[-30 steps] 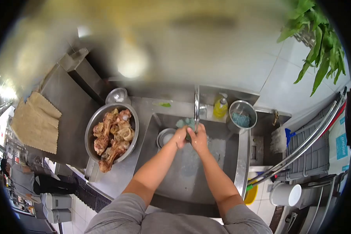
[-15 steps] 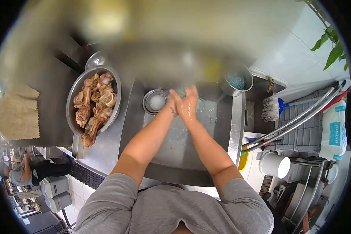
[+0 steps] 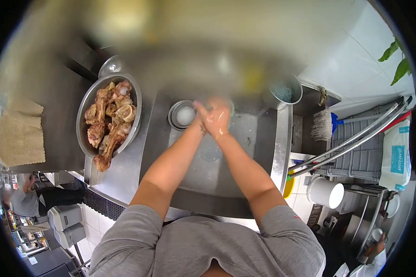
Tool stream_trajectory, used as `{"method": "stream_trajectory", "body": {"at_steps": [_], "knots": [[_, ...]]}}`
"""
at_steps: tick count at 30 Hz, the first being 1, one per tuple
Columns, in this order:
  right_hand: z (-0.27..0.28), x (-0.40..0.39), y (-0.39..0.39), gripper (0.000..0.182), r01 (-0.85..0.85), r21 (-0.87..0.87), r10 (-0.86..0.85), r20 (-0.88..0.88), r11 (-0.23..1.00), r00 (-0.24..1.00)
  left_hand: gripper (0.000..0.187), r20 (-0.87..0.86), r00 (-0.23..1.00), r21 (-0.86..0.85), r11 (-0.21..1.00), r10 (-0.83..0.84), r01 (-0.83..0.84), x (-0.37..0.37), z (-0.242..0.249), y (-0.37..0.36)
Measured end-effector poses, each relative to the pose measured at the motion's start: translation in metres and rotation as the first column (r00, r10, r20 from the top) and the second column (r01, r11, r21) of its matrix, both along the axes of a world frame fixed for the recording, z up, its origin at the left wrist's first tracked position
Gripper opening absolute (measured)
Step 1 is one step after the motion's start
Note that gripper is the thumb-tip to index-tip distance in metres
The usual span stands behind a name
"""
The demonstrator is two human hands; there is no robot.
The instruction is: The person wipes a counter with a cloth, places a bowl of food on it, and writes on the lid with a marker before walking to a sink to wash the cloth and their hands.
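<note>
My two wet hands are pressed together over the steel sink (image 3: pixel 175 184). My right hand (image 3: pixel 217 121) lies across my left, its back wet and shiny, with its thumb apart and its blurred fingers stretched out. Beneath it, my left hand (image 3: pixel 202 123) shows mainly at the wrist; its fingers are hidden. No object is visible between them. Just left of the hands, small nested metal bowls (image 3: pixel 173 121) hold a round white thing (image 3: pixel 186 116). Water covers the sink bottom under my hands.
A large steel bowl (image 3: pixel 82 131) of meaty bones (image 3: pixel 107 122) stands left of the sink. On the right are a metal pot (image 3: pixel 293 99), a mop head (image 3: pixel 321 125), metal poles (image 3: pixel 356 137) and a white bucket (image 3: pixel 326 192). Another person (image 3: pixel 25 201) stands far left.
My joined hands have shifted slightly left and the right hand has turned over the left. At lower right, another person's hand and white sleeve have come into view.
</note>
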State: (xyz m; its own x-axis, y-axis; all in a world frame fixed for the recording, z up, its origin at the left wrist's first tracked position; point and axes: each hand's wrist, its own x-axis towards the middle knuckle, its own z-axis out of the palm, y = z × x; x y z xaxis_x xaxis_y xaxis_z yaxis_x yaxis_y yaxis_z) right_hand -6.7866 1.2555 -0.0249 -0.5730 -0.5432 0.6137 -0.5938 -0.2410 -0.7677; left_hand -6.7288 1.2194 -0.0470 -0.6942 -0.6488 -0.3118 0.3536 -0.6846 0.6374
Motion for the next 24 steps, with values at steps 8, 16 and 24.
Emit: {"method": "stream_trajectory", "body": {"at_steps": [8, 16, 24], "knots": [[-0.035, -0.093, -0.001, 0.048, -0.238, 0.431, 0.148, 0.233, 0.870, 0.961, 0.040, 0.493, 0.844, -0.112, 0.947, -0.211, 0.302, 0.018, 0.041, -0.023], [-0.003, -0.079, 0.013, 0.085, -0.001, 0.586, 0.198, -0.272, 0.810, 0.942, 0.021, 0.800, 0.518, -0.564, 0.086, 0.302, 0.821, 0.002, 0.096, -0.028], [0.017, -0.045, 0.013, 0.028, -0.328, 0.528, 0.107, 0.406, 0.783, 0.908, 0.058, 0.579, 0.791, -0.703, 0.613, 0.199, 0.360, -0.003, -0.011, -0.012]]}}
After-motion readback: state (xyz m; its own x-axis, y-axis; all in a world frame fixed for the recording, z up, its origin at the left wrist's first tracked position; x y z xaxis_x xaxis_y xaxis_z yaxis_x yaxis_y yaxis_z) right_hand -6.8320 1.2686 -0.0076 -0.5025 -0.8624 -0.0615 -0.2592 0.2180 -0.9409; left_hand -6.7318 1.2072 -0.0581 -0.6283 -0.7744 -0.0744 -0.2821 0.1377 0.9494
